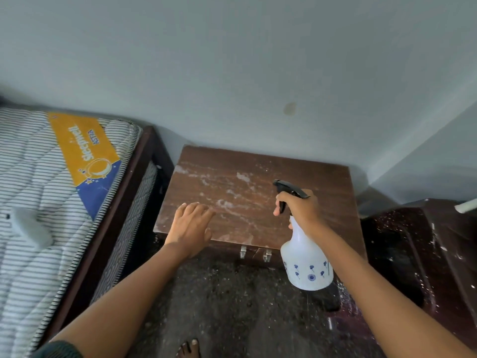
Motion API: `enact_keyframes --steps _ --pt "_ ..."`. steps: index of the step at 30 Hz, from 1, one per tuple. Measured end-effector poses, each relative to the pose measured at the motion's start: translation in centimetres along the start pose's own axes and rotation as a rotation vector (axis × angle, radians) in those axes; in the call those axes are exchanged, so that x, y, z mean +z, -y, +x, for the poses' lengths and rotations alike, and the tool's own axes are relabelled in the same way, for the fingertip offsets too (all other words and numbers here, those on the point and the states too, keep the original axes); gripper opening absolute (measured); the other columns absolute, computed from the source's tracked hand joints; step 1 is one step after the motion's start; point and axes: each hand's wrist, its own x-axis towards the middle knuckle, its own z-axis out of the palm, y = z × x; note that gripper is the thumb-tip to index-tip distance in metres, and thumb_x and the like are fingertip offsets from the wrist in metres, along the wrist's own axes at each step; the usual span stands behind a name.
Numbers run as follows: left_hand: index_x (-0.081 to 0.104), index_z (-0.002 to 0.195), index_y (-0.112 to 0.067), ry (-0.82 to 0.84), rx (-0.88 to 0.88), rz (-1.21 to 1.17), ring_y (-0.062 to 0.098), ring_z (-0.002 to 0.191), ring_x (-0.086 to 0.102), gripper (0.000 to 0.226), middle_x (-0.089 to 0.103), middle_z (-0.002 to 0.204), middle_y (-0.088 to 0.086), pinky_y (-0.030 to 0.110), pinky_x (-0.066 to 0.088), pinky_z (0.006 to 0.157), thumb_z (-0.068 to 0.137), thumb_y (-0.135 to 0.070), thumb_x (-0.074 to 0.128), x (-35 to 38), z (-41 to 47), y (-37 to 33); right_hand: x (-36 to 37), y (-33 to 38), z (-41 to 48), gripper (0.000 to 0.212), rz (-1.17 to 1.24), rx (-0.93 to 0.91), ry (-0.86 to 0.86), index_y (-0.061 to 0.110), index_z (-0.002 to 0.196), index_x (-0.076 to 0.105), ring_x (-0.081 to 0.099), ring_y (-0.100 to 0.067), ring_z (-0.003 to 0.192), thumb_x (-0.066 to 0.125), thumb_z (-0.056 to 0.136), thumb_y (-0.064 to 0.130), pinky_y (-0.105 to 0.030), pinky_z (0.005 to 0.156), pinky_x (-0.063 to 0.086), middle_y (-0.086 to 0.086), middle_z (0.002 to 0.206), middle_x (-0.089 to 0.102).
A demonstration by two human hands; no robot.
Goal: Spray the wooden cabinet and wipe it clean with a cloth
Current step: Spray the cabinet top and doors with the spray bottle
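we are gripping the spray bottle [307, 264] by its neck in our right hand [299, 208] over the wooden cabinet [258, 192], left hand [192, 226] lying flat-fingered left of that grip, mattress label [85, 148] beyond reading "sleepwell astra".

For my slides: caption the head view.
Right hand holds a spray bottle over the white-streaked wooden cabinet; left hand open over its front edge.
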Motion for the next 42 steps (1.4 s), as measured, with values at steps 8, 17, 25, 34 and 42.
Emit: enact_keyframes --steps 8,17,25,34,42 --pt "0.046 0.133 -0.021 -0.042 -0.047 0.011 0.022 0.136 0.032 0.045 0.045 0.139 0.0 0.042 0.016 0.116 0.087 -0.024 0.049 -0.4 -2.6 2.9 3.8 1.5 -1.3 0.018 -0.001 -0.057 0.245 -0.008 0.077 0.068 0.029 -0.018 0.04 0.06 0.081 0.007 -0.024 0.044 0.032 -0.01 0.058 0.066" --pt "0.044 0.134 -0.021 -0.054 -0.038 -0.014 0.023 0.135 0.034 0.048 0.044 0.14 0.003 0.044 0.016 0.115 0.086 -0.019 0.048 0.7 -4.2 1.2 4.4 -1.3 -4.2 0.016 -0.038 -0.021 0.377 0.002 0.07 0.07 0.038 -0.021 0.04 0.062 0.081 0.009 -0.022 0.038 0.031 -0.022 0.066 0.064" --pt "0.038 0.138 -0.024 -0.066 -0.061 -0.047 0.019 0.136 0.032 0.05 0.04 0.143 -0.002 0.039 0.016 0.116 0.088 -0.022 0.045 1.3 -5.0 -1.0 1.3 -6.0 -6.2 0.017 -0.067 0.033 0.254 0.0 0.063 0.07 0.037 -0.023 0.039 0.063 0.076 0.009 -0.025 0.041 0.027 -0.02 0.058 0.061" --pt "0.062 0.114 -0.015 -0.15 0.028 -0.085 0.026 0.108 0.059 0.034 0.067 0.108 0.002 0.038 0.045 0.092 0.082 -0.011 0.054 3.5 -5.9 -2.2 -4.9 -13.5 -7.3 0.019 -0.106 0.065 -0.014 -0.001 0.066 0.069 0.049 -0.022 0.047 0.064 0.083 0.007 -0.026 0.043 0.035 -0.014 0.069 0.068" --pt "0.068 0.103 -0.016 -0.155 0.115 0.013 0.025 0.095 0.066 0.034 0.071 0.095 0.0 0.04 0.049 0.086 0.071 -0.014 0.057 7.5 -10.2 2.4 -0.7 -21.1 -9.2 0.014 -0.054 0.054 0.1 0.012 0.076 0.064 0.035 -0.008 0.034 0.064 0.085 0.001 -0.018 0.039 0.027 -0.013 0.061 0.048"
